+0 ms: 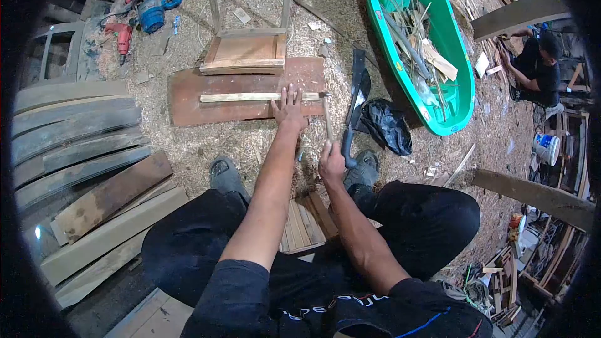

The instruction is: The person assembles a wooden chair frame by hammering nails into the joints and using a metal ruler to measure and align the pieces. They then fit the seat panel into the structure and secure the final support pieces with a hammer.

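Note:
My left hand (pixel 288 110) lies with its fingers spread over a pale wooden strip (pixel 238 97), pressing on it near its right part. The strip lies across a reddish-brown board (pixel 188 109) on the floor. In my right hand (pixel 332 164) is the wooden handle of a hammer (pixel 328 119), closed in my fist. The hammer's head is right at the strip's right end. Just to the right of the hammer lies a long dark blade (pixel 357 81) with a dark handle, beside a black plastic bag (pixel 387 126).
A wooden frame with legs (pixel 244 50) stands on the board's far edge. The green tub (pixel 462 56) at right holds wood scraps. Power tools (pixel 150 15) lie at upper left, and stacked curved planks (pixel 75 138) at left. A person (pixel 539 66) crouches at far right.

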`<act>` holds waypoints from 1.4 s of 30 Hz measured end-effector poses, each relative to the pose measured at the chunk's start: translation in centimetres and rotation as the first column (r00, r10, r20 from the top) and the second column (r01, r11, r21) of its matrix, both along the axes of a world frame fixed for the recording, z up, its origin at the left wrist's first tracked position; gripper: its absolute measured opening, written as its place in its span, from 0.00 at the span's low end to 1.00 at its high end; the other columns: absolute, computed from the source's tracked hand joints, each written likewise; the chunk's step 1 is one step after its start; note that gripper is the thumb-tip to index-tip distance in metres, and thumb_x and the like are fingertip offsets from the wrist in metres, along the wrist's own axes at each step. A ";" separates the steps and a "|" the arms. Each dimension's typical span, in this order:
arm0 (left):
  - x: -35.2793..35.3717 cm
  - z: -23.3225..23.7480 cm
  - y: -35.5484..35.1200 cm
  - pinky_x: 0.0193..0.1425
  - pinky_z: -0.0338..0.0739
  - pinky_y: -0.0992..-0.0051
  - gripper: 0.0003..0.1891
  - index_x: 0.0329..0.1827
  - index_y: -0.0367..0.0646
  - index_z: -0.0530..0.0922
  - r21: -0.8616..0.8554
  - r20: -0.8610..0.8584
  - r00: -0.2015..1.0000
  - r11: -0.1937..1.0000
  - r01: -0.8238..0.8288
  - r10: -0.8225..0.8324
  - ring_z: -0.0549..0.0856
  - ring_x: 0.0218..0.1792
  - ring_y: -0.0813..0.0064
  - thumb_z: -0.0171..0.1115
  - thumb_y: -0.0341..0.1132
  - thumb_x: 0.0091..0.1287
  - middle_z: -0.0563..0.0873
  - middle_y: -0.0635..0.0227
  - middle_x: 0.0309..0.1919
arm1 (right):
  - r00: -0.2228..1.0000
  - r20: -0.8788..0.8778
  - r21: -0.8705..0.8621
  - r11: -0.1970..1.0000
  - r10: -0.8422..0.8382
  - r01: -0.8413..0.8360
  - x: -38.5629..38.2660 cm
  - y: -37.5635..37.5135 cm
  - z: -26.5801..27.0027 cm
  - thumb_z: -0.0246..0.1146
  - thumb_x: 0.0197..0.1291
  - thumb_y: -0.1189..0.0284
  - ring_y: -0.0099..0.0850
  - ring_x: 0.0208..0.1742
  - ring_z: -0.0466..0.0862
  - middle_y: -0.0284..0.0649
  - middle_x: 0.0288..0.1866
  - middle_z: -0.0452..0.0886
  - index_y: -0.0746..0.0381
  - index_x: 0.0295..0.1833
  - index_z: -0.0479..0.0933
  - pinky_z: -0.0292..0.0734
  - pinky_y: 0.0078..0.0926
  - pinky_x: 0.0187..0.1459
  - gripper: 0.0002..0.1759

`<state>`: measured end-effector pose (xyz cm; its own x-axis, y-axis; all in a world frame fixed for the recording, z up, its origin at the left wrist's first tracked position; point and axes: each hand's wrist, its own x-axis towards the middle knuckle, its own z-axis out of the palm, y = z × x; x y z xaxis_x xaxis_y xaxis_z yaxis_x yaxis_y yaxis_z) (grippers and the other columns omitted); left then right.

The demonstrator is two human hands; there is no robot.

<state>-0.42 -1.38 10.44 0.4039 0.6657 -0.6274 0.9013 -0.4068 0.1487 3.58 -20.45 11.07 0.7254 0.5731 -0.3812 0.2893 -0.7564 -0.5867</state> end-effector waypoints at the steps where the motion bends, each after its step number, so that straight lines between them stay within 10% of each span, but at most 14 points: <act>1: -0.1 -0.2 0.0 0.79 0.34 0.46 0.58 0.81 0.63 0.37 -0.009 0.005 1.000 1.000 -0.011 0.011 0.35 0.80 0.67 0.72 0.50 0.55 0.33 0.73 0.80 | 1.000 0.010 0.019 1.000 0.005 -0.006 0.0 0.1 0.0 0.47 0.72 0.56 0.65 0.35 0.78 0.61 0.32 0.78 0.62 0.44 0.69 0.69 0.60 0.36 0.19; 31: -0.2 -0.5 -0.2 0.79 0.34 0.48 0.61 0.80 0.62 0.35 0.033 -0.058 0.997 0.998 0.045 -0.043 0.34 0.80 0.66 0.73 0.55 0.51 0.32 0.74 0.80 | 0.964 0.256 0.062 0.994 0.068 -0.086 0.1 0.6 -0.6 0.51 0.70 0.57 0.58 0.31 0.81 0.56 0.30 0.81 0.60 0.41 0.72 0.74 0.56 0.32 0.17; 34: -0.1 0.0 -0.1 0.80 0.35 0.48 0.60 0.80 0.62 0.36 0.007 -0.039 0.999 1.000 0.009 -0.009 0.34 0.80 0.67 0.72 0.55 0.53 0.32 0.74 0.80 | 0.978 0.176 -0.177 0.981 0.112 -0.081 -0.3 0.5 -0.5 0.51 0.70 0.57 0.58 0.31 0.80 0.55 0.31 0.80 0.61 0.41 0.72 0.73 0.56 0.33 0.17; 42: -0.3 0.4 -0.3 0.79 0.36 0.45 0.58 0.81 0.61 0.39 0.016 -0.012 1.000 1.000 0.026 -0.026 0.36 0.80 0.65 0.73 0.53 0.53 0.34 0.71 0.81 | 0.994 0.107 0.201 0.980 -0.005 -0.016 -0.6 0.9 -0.2 0.50 0.72 0.57 0.60 0.30 0.78 0.58 0.27 0.76 0.63 0.39 0.70 0.67 0.54 0.32 0.18</act>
<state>-0.75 -1.64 10.89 0.4139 0.6655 -0.6211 0.8922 -0.4321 0.1316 2.99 -19.54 10.89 0.7520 0.6344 -0.1788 0.3620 -0.6242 -0.6923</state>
